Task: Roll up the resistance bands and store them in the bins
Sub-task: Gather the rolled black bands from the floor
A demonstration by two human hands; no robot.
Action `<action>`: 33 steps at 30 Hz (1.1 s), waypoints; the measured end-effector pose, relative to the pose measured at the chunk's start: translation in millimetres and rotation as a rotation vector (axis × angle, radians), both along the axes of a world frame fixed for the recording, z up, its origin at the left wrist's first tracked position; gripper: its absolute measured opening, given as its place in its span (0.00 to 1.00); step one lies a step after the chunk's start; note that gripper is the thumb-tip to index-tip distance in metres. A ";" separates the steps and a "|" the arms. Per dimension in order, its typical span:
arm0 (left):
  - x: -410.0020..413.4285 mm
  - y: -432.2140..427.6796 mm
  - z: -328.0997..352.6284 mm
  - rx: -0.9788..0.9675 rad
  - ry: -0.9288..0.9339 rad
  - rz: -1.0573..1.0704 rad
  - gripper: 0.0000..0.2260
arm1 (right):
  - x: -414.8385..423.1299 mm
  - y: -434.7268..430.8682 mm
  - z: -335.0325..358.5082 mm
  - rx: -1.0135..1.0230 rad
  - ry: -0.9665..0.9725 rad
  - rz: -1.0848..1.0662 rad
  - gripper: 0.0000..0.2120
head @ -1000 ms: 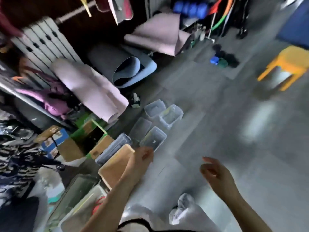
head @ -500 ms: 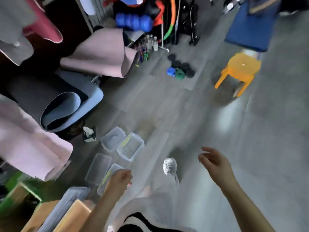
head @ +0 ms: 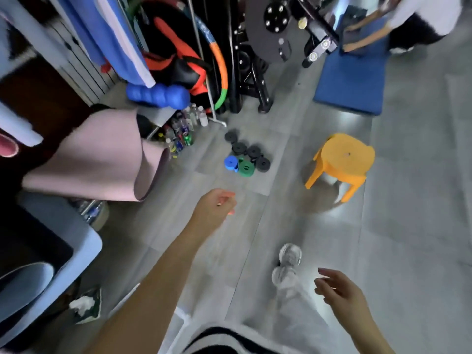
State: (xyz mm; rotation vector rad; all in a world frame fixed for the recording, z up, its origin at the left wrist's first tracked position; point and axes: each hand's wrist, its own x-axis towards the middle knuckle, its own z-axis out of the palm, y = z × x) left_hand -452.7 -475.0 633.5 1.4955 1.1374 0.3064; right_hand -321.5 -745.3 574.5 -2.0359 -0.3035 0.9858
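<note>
The floor holds six rolled resistance bands (head: 246, 155): four black rolls (head: 238, 148), one blue roll (head: 230, 162) and one green roll (head: 246, 169), plus one orange stool (head: 344, 155) and one blue mat (head: 351, 83).

**Bare arms, a striped top, pale trousers**

The left forearm (head: 158, 277) and the right forearm (head: 370, 328) are both uncovered from the lower edge of the view up to the wrists. The left hand (head: 214, 208) has a reddish-orange tint on its fingertips (head: 230, 194) (polish or a trick of the light; the blur hides which). The right hand (head: 339, 293) is plain. At the bottom edge there is a soft-looking top (head: 217, 339), white with curved black bands. Below it is a leg in loose light grey trousers (head: 298, 315). The leg ends in a foot covering (head: 290, 261) that is glossy, whitish and crinkled, either a shoe or a cover over one.
</note>
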 end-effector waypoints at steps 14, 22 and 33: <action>159.6 153.5 -66.5 -0.266 0.210 0.436 0.04 | 333.1 408.6 21.2 0.074 -0.152 0.541 0.07; 270.0 324.9 -111.8 -0.242 0.265 0.355 0.03 | 422.2 573.0 -41.7 -0.055 -0.150 0.610 0.10; 393.8 451.5 -224.1 -0.327 0.328 0.318 0.04 | 518.3 727.6 -194.1 -0.291 -0.153 0.942 0.14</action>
